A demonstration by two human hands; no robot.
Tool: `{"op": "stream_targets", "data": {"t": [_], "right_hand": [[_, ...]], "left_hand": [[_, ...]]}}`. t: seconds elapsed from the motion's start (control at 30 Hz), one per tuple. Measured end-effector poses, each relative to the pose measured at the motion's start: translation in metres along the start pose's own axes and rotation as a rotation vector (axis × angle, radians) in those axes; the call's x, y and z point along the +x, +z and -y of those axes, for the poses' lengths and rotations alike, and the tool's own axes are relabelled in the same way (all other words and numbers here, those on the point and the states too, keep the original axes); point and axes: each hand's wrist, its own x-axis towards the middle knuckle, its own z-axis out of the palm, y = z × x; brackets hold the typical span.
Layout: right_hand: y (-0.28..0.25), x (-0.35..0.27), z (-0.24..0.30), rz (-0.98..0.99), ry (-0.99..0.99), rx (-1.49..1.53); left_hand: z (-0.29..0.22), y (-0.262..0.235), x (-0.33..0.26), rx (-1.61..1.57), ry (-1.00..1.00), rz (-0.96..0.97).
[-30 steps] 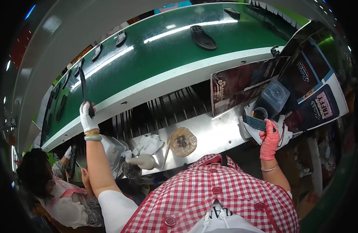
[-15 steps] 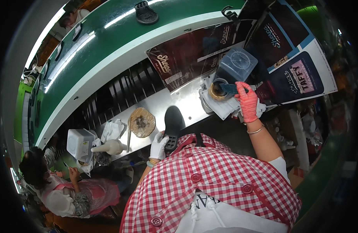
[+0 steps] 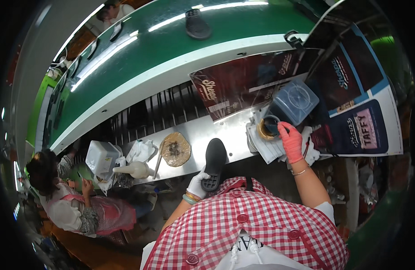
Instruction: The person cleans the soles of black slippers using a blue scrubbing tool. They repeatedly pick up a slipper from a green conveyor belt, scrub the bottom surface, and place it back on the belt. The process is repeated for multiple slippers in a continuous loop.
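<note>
My left hand (image 3: 197,183), in a white glove, is closed round the heel end of a black shoe sole (image 3: 215,158). The sole stands out past the apron, its toe over the metal bench edge. My right hand (image 3: 292,143), in a coral glove, pinches a dark brush (image 3: 271,126) at a round, tan-rimmed pot (image 3: 263,130). The brush's lower end is inside the pot and hidden, and little of its handle shows. White sheets (image 3: 267,150) lie under the pot.
Beyond the metal bench (image 3: 196,148) curves a green conveyor (image 3: 167,38) carrying black soles (image 3: 197,26). A clear plastic box (image 3: 295,102) stands behind the pot. Left lie a wrapped round disc (image 3: 175,149), a squeeze bottle (image 3: 134,170) and a white tub (image 3: 101,155). A co-worker (image 3: 81,198) sits at left.
The whole view has shifted, so the scene sits farther right and lower. My right hand has come closer to the pot, and less of the brush shows. The left hand still holds the sole.
</note>
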Motion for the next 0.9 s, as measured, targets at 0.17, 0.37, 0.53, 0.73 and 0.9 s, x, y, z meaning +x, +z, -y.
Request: {"op": "stream_targets", "data": {"t": [0.17,0.37,0.53,0.73,0.9], "right_hand": [[0.001,0.002,-0.001,0.074,0.066,-0.037],[0.004,0.003,-0.001,0.071,0.072,-0.031],[0.003,-0.004,0.009,0.079,0.149,0.042],[0.004,-0.01,0.015,0.054,0.144,0.04],[0.007,-0.015,0.03,0.032,0.127,0.028]], "left_hand": [[-0.009,0.035,-0.004,-0.108,0.009,0.127],[-0.014,0.032,0.0,-0.094,0.017,0.137],[0.001,0.009,0.005,0.073,0.134,0.062],[0.008,-0.01,0.023,-0.155,0.078,0.1],[0.0,-0.007,0.047,-0.138,0.08,0.111]]}}
